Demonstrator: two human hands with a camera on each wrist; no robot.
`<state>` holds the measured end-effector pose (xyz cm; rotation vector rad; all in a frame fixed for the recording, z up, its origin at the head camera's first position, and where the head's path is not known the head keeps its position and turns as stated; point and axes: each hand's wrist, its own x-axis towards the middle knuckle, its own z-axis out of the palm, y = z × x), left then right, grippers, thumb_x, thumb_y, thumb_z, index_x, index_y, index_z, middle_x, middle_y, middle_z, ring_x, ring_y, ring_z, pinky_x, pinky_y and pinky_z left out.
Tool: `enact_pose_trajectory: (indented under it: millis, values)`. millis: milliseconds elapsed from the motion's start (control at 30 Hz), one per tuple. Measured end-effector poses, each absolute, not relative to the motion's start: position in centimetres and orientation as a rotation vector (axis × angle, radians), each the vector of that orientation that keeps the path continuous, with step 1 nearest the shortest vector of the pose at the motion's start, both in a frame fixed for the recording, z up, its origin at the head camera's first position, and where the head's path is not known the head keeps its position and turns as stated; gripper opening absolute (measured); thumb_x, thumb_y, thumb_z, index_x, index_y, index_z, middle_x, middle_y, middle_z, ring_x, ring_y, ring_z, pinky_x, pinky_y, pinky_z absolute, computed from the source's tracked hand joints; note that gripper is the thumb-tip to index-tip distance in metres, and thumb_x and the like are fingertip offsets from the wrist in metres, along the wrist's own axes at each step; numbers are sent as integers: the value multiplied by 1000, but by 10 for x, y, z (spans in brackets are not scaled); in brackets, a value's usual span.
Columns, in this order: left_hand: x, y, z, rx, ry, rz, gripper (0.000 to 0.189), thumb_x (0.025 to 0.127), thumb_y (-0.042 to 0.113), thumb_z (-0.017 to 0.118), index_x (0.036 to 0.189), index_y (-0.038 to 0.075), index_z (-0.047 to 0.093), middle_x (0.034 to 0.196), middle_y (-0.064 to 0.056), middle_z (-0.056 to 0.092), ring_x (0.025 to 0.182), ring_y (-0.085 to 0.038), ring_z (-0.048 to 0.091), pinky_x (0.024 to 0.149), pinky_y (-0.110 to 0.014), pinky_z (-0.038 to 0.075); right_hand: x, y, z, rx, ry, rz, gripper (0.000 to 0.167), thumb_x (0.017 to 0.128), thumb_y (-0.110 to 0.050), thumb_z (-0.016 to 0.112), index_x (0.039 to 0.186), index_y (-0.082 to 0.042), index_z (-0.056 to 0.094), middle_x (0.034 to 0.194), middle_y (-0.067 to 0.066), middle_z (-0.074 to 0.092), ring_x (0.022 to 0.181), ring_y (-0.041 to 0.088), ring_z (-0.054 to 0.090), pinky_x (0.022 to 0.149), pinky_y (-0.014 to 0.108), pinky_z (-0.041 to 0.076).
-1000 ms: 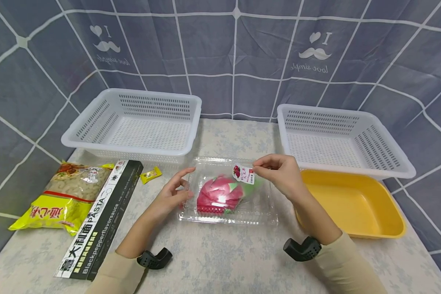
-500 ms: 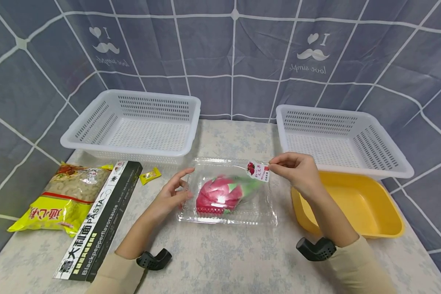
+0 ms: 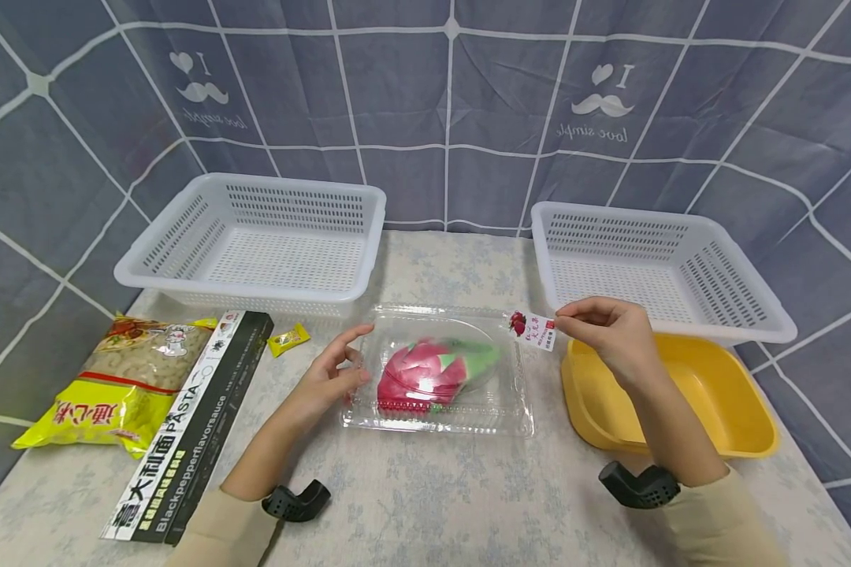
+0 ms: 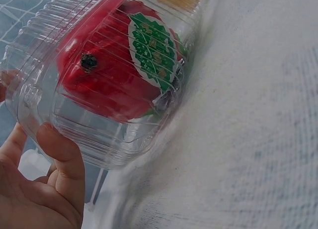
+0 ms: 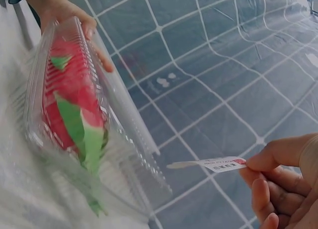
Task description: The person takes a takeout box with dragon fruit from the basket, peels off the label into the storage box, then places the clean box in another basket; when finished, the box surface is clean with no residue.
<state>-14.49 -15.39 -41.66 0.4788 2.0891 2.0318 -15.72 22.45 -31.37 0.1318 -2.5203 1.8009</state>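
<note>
In the head view a clear plastic box lies on the table with a pink and green dragon fruit inside. My left hand holds the box at its left end; the left wrist view shows the thumb against the box corner. A green leaf-shaped sticker shows on the fruit there. Between thumb and forefinger, my right hand pinches one end of a small white label with a fruit picture on it. The label is off the lid, to the right of the box's upper right corner.
White perforated baskets stand at the back left and back right. A yellow basin sits below the right arm's side. To the left lie a pasta bag, a long pasta box and a small yellow packet.
My right hand has moved to the right with the label, drawing it from over the box's lid to beyond its right edge. The left hand and box have hardly moved.
</note>
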Motion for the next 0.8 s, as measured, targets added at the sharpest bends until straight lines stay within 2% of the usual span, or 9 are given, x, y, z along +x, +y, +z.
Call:
enact_pose_trajectory:
  millis: [167,433,500,800]
  values:
    - [-145,-154,-417,474,2087,2032,61,90,0,58,146,6,34,92,-11,40,61,-8,44,49,-22,46,-155,235,-315,110,-2500,1817,2,87,-6,73,88,-6,74,78,-10,69,75,8,61,70,17,52]
    - [-144,-154,-416,469,2081,2040,61,90,0,58,146,7,35,92,-11,40,61,-8,44,48,-23,46,-150,250,-318,103,-2542,1756,5,88,-11,72,90,-6,73,80,-11,69,77,7,60,73,14,50]
    - [-144,-153,-416,466,2080,2041,61,90,0,58,146,7,34,93,-11,40,61,-8,44,48,-23,46,-149,254,-319,96,-2529,1784,2,88,-9,72,88,-9,74,80,-11,69,77,8,61,73,14,50]
    - [-144,-153,-416,458,2079,2041,62,89,0,58,146,5,34,94,-12,40,61,-8,44,47,-23,46,-144,276,-323,24,-2425,1925,8,86,-3,73,86,-11,76,78,-8,71,74,6,63,70,13,50]
